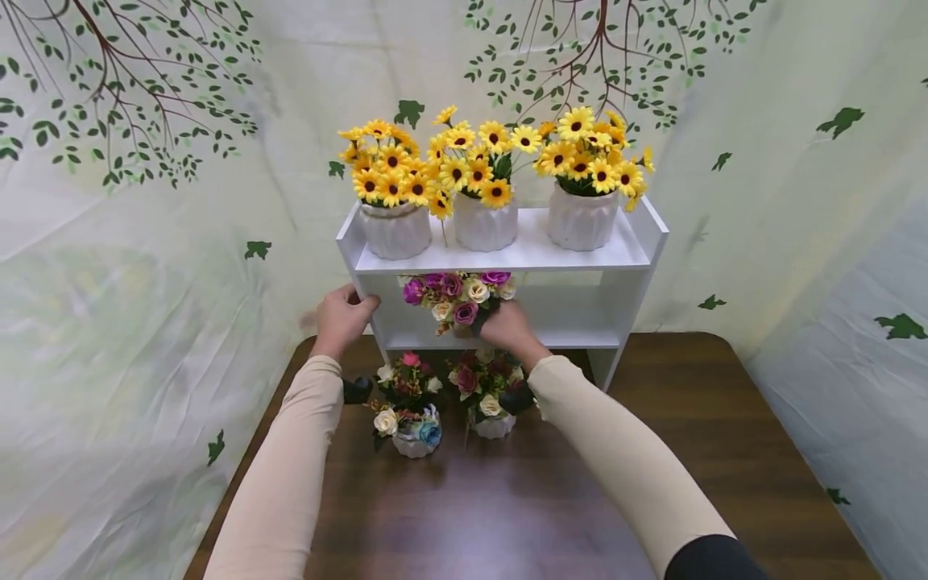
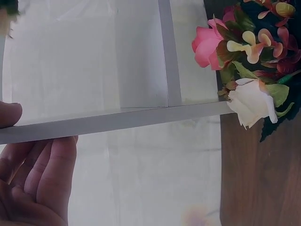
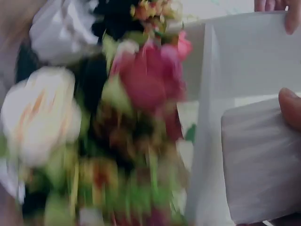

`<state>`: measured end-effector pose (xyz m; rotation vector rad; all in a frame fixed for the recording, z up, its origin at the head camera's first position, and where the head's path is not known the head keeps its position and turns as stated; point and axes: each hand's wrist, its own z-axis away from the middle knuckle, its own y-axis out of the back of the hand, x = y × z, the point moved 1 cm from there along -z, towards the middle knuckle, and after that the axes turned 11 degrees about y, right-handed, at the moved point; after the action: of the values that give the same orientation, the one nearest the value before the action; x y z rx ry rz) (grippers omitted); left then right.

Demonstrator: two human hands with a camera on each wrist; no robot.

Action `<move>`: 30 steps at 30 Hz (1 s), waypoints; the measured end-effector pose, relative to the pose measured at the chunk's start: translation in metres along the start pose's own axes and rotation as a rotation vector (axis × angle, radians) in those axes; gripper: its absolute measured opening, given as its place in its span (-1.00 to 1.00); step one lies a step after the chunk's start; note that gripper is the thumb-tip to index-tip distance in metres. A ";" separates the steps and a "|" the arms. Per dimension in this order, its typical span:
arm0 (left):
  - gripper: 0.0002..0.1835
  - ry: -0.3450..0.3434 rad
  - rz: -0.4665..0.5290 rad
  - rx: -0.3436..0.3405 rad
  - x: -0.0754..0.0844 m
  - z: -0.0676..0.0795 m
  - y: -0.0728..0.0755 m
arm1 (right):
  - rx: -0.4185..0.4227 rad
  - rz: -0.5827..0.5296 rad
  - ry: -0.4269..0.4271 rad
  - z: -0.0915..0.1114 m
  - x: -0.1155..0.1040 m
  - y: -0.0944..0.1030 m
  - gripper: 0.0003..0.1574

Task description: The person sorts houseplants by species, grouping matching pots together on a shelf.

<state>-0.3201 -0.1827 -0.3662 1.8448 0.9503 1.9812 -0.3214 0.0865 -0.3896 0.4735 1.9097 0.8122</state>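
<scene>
My left hand (image 1: 341, 324) grips the left side panel of a white two-tier shelf (image 1: 627, 302); in the left wrist view the thumb lies on one side of the panel edge and the fingers on the other. My right hand (image 1: 511, 330) holds a white flowerpot (image 3: 256, 165), its thumb against the pot wall in the right wrist view. Purple and cream artificial flowers (image 1: 466, 312) from this pot show inside the shelf's lower compartment, under the top board. In the head view the hand and flowers mostly hide the pot.
Three white pots of yellow daisies (image 1: 484, 221) stand on the top board. Two more potted flower arrangements, one with a blue rose (image 1: 429, 433), one with dark pink roses (image 1: 467, 380), stand on the brown table (image 1: 500, 507) under my forearms. A leaf-patterned cloth (image 1: 783, 201) hangs behind.
</scene>
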 end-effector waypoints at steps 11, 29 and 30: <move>-0.58 0.016 0.012 -0.018 -0.001 0.000 -0.002 | 0.103 -0.070 -0.198 -0.027 -0.011 -0.040 0.20; -0.57 0.027 0.008 -0.010 -0.001 -0.001 -0.004 | 0.324 -0.450 -0.291 -0.044 -0.024 -0.080 0.23; -0.57 0.026 0.006 -0.007 -0.003 -0.001 -0.004 | 0.340 -0.456 -0.283 -0.045 -0.024 -0.083 0.20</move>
<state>-0.3217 -0.1818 -0.3704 1.8245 0.9444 2.0143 -0.3486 -0.0016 -0.4197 0.3147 1.7929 0.1153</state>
